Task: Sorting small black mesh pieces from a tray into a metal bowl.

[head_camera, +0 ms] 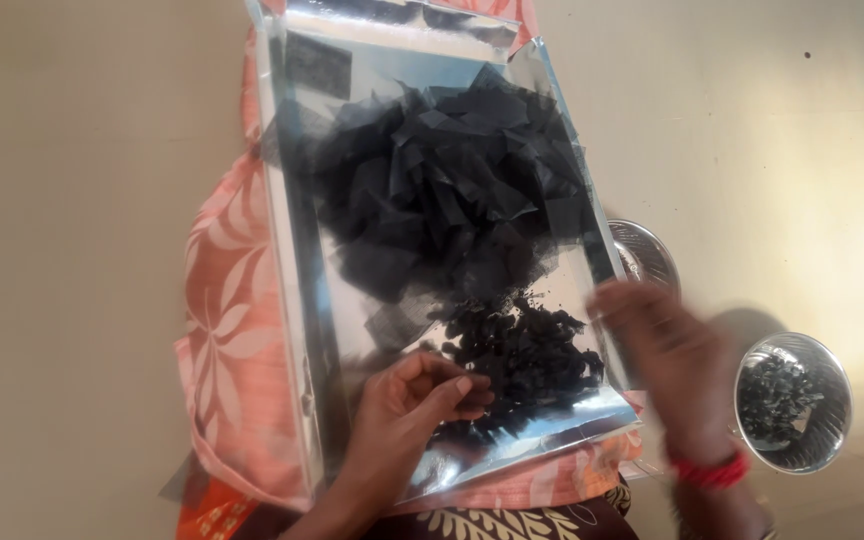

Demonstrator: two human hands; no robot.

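Observation:
A shiny metal tray [302, 330] rests on my lap over pink leaf-patterned cloth. A heap of thin black paper-like pieces [442, 190] fills its far half. A smaller pile of dark lumps [532, 350] lies near its front right. My left hand [412, 405] sits on the tray's front part, fingers curled and pinched at the edge of the dark lumps; whether it holds one is hidden. My right hand [667, 360], blurred by motion and wearing a red thread at the wrist, hovers at the tray's right edge with fingers spread, nothing seen in it.
A small steel bowl [797, 450] holding dark pieces stands on the pale floor at the right. Another steel bowl [647, 250] sits behind it, partly hidden by the tray. Pink patterned cloth [227, 330] spreads left of the tray.

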